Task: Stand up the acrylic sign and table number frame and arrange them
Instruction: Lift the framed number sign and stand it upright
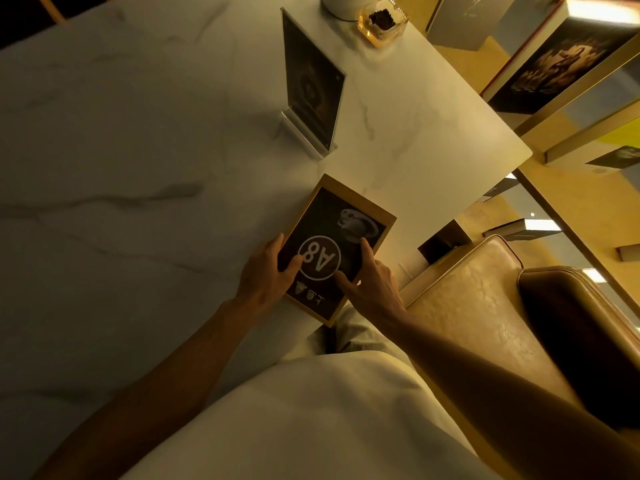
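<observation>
The table number frame (346,216), wood-edged with a dark card marked "A8", lies near the table's near right edge, its lower end sticking out past the edge. My left hand (266,275) grips its left side, thumb on the card. My right hand (370,282) rests on its right side with fingers spread over the card. The acrylic sign (310,81) stands upright on its clear base, farther back on the marble table (121,150), apart from both hands.
A glass ashtray (381,24) with dark contents and a white round base (341,5) sit at the far edge. A tan leather seat (485,299) is at the right. Shelves with books (568,53) run along the right.
</observation>
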